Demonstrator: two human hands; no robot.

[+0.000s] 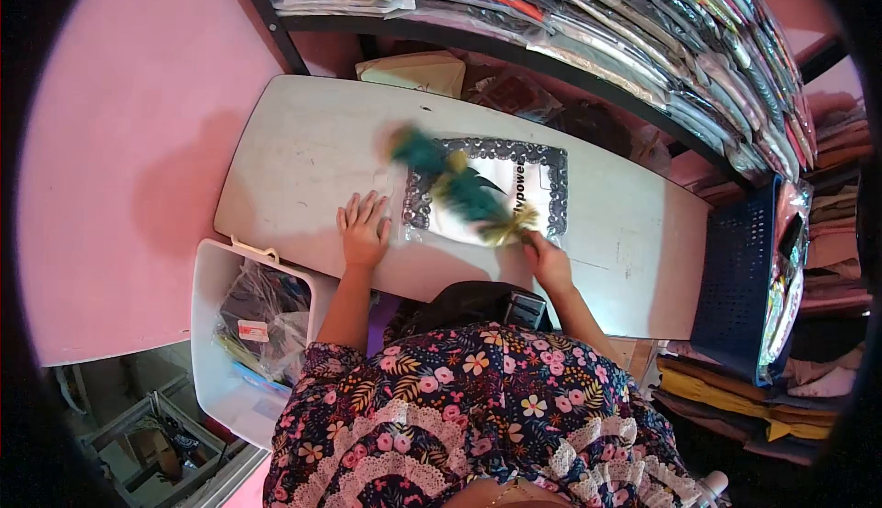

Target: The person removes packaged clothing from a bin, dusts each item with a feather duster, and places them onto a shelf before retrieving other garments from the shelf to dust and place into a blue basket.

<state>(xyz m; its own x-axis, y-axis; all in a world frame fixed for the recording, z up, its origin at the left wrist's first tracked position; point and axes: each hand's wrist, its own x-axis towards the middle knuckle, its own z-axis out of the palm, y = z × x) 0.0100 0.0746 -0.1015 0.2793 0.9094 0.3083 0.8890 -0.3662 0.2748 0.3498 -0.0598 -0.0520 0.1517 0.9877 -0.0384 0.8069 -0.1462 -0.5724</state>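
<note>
White table (303, 150): left hand (363, 231) flat, fingers spread, on clear garment bag (514, 177); right hand (548, 260) grasping blurred green-yellow cloth (459, 191).

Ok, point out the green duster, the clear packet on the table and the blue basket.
green duster (464, 191), head view, on its blurred green middle.
clear packet (537, 177), head view, on its white printed centre.
blue basket (740, 278), head view, on its side wall.

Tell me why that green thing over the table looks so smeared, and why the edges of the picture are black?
In the head view, the green and yellow bundle in the right hand is motion-blurred, while the left hand pressing the clear packet looks sharp; the fisheye lens bends the table and leaves dark corners.
</note>
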